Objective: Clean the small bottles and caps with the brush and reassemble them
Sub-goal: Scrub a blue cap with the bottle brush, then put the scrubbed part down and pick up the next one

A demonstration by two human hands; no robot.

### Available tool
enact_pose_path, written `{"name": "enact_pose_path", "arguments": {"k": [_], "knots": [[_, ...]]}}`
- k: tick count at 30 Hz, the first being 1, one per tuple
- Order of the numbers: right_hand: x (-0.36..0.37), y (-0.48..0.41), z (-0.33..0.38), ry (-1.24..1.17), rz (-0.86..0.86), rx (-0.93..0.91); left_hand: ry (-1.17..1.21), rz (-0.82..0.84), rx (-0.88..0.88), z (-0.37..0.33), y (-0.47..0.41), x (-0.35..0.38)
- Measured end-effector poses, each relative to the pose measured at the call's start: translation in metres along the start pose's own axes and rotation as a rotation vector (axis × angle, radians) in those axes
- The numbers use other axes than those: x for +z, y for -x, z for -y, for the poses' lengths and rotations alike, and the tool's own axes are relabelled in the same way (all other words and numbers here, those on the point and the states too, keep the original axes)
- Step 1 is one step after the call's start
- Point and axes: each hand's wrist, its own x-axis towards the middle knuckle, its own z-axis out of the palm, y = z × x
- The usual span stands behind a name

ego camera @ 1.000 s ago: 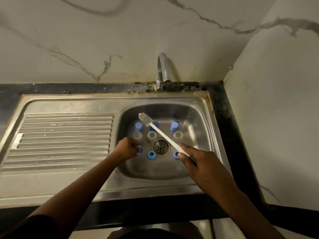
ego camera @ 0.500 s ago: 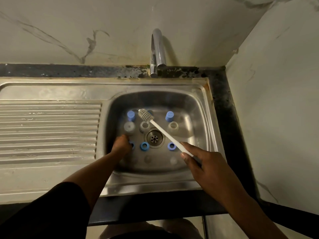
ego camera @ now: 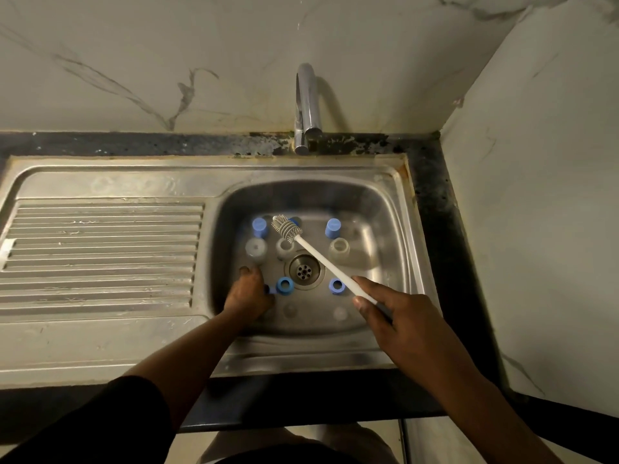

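The person wears a dark, seemingly black sleeve (ego camera: 100,426).

We see the basin (ego camera: 395,195) sunk in the counter (ego camera: 435,202), the drainboard (ego camera: 100,249) on its left, the tap (ego camera: 306,105) behind it. The drain (ego camera: 304,271) lies in the basin's middle. Behind it three bottles (ego camera: 339,249) stand in a row, and caps (ego camera: 333,228) behind these. Two rings (ego camera: 284,285) lie left and right of the drain; the brush (ego camera: 321,257) slants above it.
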Motion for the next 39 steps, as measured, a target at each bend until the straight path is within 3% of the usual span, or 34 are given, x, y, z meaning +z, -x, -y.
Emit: {"name": "enact_pose_path", "arguments": {"k": [6, 17, 26, 39], "knots": [[0.000, 0.008, -0.001, 0.005, -0.012, -0.016, -0.214, 0.211, 0.055, -0.001, 0.004, 0.003], [0.004, 0.022, -0.016, 0.012, -0.053, -0.076, -0.123, 0.076, 0.072, -0.005, -0.015, -0.001], [0.012, 0.025, -0.027, 0.038, -0.077, -0.094, -0.160, 0.098, 0.090, -0.009, -0.021, 0.006], [0.013, 0.011, -0.019, 0.023, -0.044, -0.001, 0.066, 0.128, 0.123, 0.005, -0.028, -0.012]]}}
